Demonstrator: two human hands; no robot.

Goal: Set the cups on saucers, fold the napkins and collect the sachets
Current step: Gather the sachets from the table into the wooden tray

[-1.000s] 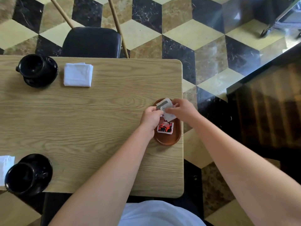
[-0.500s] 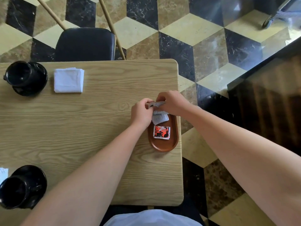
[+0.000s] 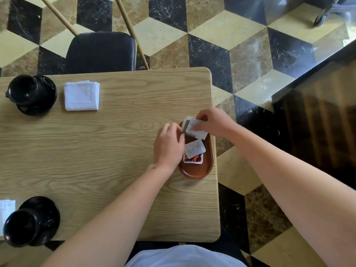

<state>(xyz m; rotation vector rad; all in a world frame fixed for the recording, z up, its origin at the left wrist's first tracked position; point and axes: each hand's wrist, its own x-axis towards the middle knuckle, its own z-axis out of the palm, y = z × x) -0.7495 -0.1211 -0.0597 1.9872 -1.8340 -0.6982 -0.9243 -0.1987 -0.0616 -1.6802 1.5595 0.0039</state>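
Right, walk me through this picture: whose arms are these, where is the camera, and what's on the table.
There is no machine here. A person wears a camera on the head, looking down at their own arms. On the wooden table sit two black cups on saucers, one far and one near, and a folded white napkin. At the right edge is a brown oval tray holding a white sachet lying over a red one. The right hand pinches more white sachets above the tray. The left hand touches them too; whether it grips is unclear.
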